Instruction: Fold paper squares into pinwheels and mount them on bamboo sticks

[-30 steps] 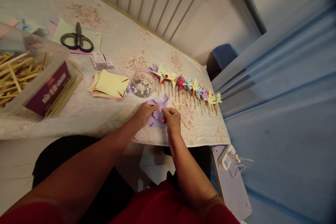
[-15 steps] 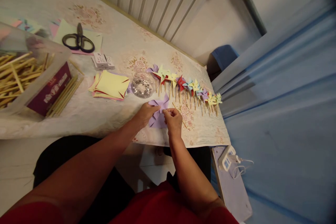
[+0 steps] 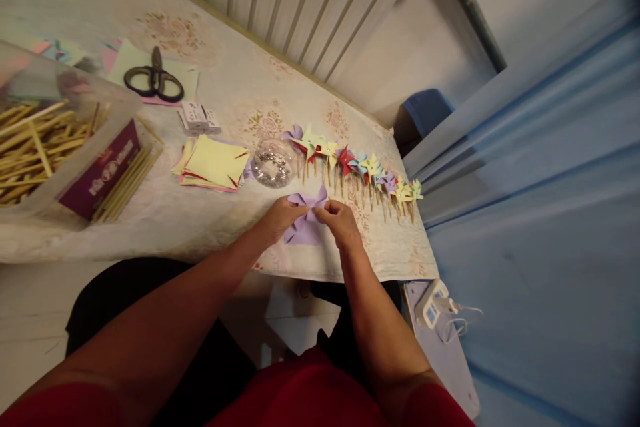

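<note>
A purple paper pinwheel (image 3: 306,232), cut and partly folded, is between my hands near the table's front edge. My left hand (image 3: 281,217) pinches its left side, thumb on the folded centre. From the right, my right hand (image 3: 341,220) grips the paper close to the centre with thumb and finger together. Just beyond sits a round clear dish (image 3: 273,165) of small shiny metal pins. Finished pinwheels (image 3: 345,161) in several colours lie in a row on their sticks to the right. A stack of cut paper squares (image 3: 213,163), yellow on top, rests to the left.
On the left stands a clear bin (image 3: 30,147) full of wooden sticks, with more sticks (image 3: 127,183) beside its purple label. Dark-handled scissors (image 3: 156,77) lie on paper sheets behind small white boxes (image 3: 199,118). A power strip (image 3: 433,303) sits beyond the table's right corner.
My right hand has shifted slightly right and up, its wrist turning, and now pinches the pinwheel's upper right part. My left hand keeps its hold; the view has moved a little.
</note>
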Demonstrator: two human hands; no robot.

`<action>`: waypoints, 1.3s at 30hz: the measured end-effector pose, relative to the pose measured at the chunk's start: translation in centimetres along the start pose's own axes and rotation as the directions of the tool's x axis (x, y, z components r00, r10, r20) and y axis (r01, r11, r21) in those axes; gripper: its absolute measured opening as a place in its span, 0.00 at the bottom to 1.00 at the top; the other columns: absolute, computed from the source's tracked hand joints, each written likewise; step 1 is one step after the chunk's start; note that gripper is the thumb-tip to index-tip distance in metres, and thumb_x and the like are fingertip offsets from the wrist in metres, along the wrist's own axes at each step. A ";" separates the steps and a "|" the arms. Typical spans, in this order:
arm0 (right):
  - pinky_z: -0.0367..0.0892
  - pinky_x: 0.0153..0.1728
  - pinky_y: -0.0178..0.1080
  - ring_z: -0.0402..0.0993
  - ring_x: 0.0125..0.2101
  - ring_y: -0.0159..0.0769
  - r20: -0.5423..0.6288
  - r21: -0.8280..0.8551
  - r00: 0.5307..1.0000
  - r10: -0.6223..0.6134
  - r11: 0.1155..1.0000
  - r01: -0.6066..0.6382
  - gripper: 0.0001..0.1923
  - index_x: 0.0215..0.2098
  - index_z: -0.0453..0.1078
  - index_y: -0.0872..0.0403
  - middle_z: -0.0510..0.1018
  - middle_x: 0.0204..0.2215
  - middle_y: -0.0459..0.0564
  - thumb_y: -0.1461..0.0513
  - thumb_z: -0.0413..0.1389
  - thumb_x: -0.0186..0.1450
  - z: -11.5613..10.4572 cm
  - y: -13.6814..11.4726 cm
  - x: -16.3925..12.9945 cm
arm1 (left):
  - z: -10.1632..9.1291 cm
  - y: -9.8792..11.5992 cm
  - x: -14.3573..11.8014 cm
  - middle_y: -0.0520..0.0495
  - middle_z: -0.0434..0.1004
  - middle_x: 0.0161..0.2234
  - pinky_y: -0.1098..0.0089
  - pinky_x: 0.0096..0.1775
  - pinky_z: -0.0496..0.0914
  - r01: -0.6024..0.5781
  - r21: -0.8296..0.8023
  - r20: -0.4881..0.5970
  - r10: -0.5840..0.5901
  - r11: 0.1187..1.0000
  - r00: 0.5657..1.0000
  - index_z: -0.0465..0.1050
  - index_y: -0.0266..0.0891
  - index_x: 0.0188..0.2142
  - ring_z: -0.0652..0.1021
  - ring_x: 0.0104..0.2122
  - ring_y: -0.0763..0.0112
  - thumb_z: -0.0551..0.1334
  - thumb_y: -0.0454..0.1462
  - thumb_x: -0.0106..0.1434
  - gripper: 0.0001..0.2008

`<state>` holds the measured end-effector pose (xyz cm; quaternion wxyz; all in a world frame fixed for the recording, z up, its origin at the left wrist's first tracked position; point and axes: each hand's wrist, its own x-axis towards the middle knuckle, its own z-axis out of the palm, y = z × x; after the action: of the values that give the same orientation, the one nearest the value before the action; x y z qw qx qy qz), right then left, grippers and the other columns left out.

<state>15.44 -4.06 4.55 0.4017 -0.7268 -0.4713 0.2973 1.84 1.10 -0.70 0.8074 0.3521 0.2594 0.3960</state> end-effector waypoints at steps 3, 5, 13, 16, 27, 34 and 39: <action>0.56 0.24 0.32 0.60 0.22 0.29 0.004 -0.005 0.999 0.043 0.999 -0.043 0.12 0.18 0.66 0.53 0.65 0.16 0.39 0.55 0.61 0.50 0.4 0.1 0.0 | 0.5 0.5 -0.3 0.49 0.78 0.24 0.71 0.30 0.70 0.016 0.010 0.002 -0.016 1.000 1.000 0.76 0.36 0.28 0.76 0.24 0.71 0.73 0.37 0.42 0.13; 0.56 0.24 0.32 0.60 0.22 0.29 -0.005 -0.007 0.998 0.060 0.998 -0.060 0.10 0.18 0.67 0.53 0.65 0.15 0.39 0.56 0.61 0.49 0.6 0.3 0.1 | 0.7 0.7 -0.5 0.50 0.78 0.23 0.71 0.31 0.70 0.023 0.021 -0.002 -0.023 1.000 1.000 0.76 0.36 0.27 0.76 0.24 0.71 0.73 0.36 0.42 0.12; 0.55 0.23 0.32 0.59 0.21 0.28 -0.016 0.005 0.999 0.036 0.999 -0.036 0.09 0.19 0.67 0.54 0.65 0.15 0.39 0.56 0.58 0.50 1.0 0.6 0.0 | 0.3 0.3 -0.3 0.49 0.78 0.24 0.71 0.32 0.71 0.052 -0.019 0.014 -0.051 0.998 0.999 0.76 0.35 0.28 0.76 0.25 0.71 0.72 0.36 0.42 0.12; 0.53 0.23 0.32 0.56 0.20 0.27 -0.004 0.012 0.999 0.051 0.999 -0.051 0.10 0.19 0.66 0.54 0.64 0.15 0.38 0.56 0.58 0.50 1.1 0.5 0.0 | 0.0 0.0 -0.1 0.48 0.78 0.24 0.71 0.30 0.70 0.066 -0.010 0.026 -0.066 0.998 0.997 0.76 0.35 0.28 0.76 0.24 0.71 0.72 0.37 0.42 0.12; 0.56 0.25 0.33 0.61 0.22 0.29 0.038 0.036 0.997 0.060 0.997 -0.061 0.10 0.19 0.68 0.54 0.66 0.15 0.39 0.57 0.61 0.49 1.5 0.2 1.7 | -0.7 0.0 0.1 0.51 0.74 0.20 0.74 0.24 0.62 0.030 0.015 -0.036 -0.030 0.999 0.999 0.75 0.34 0.25 0.70 0.18 0.76 0.70 0.40 0.45 0.12; 0.61 0.30 0.35 0.65 0.25 0.30 -0.232 0.010 0.965 -0.119 0.992 0.125 0.14 0.32 0.74 0.56 0.73 0.23 0.43 0.54 0.61 0.52 0.1 -3.5 4.7 | -1.1 0.3 0.1 0.50 0.76 0.22 0.74 0.22 0.60 0.068 0.045 -0.141 -0.061 0.997 0.988 0.75 0.35 0.27 0.70 0.19 0.75 0.67 0.34 0.45 0.08; 0.63 0.31 0.34 0.68 0.26 0.31 0.031 -0.201 0.930 -0.367 0.909 0.366 0.07 0.27 0.73 0.55 0.74 0.23 0.43 0.60 0.55 0.56 1.9 -6.7 8.5 | -0.7 0.7 -0.1 0.53 0.70 0.17 0.75 0.21 0.56 0.160 0.104 -0.229 -0.133 0.982 0.964 0.71 0.35 0.23 0.67 0.17 0.76 0.64 0.31 0.48 0.02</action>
<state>14.16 5.96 8.97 0.3756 -0.6636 -0.6258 0.1642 0.94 1.55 -0.60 0.7777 0.3344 0.3966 0.3550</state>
